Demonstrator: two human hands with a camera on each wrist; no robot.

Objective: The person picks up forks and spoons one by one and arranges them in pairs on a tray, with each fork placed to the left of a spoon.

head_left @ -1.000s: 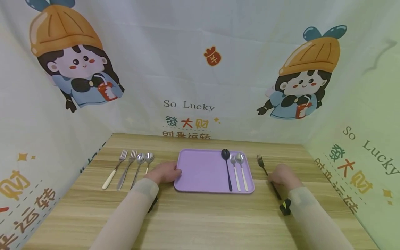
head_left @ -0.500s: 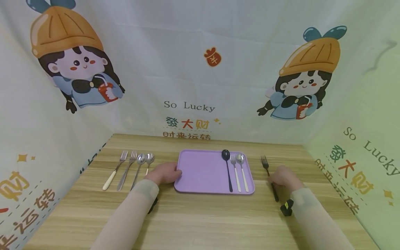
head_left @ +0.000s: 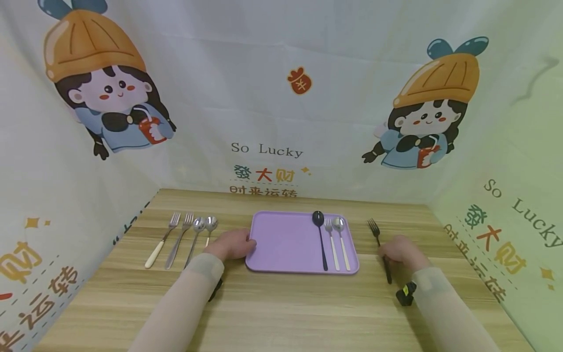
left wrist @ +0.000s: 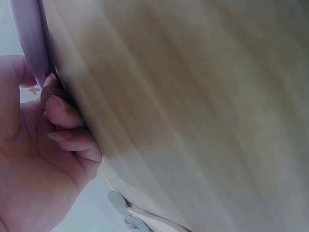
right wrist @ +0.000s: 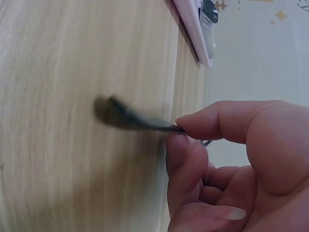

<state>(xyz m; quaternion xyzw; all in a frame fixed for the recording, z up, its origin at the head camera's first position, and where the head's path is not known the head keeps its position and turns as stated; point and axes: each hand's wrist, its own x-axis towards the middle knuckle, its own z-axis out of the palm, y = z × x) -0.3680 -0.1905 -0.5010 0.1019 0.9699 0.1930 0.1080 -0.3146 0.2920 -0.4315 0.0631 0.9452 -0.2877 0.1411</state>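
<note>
Black fork (right wrist: 137,120) in fingers (right wrist: 218,121), apparently raised

Wood-grain table (head_left: 281,313), pale printed cloth (head_left: 220,88) — two orange-hatted cartoon figures (head_left: 107,93), "So Lucky" lettering (head_left: 267,150), red pouch (head_left: 300,81)

The right wrist view blurs the black fork's handle (right wrist: 129,118).
</note>
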